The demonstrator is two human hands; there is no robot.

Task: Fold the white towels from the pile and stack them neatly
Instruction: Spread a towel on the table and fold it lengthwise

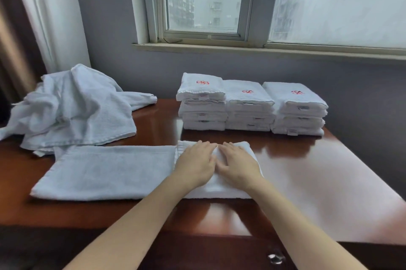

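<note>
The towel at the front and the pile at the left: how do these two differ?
The front towel lies flat and smooth; the pile is crumpled and heaped. The front towel is partly folded at its right end; the pile shows no neat fold. Both are white.

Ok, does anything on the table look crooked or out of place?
Nothing looks spilled or damaged. Only the left stack stands a little higher than the middle stack and the right stack.
</note>
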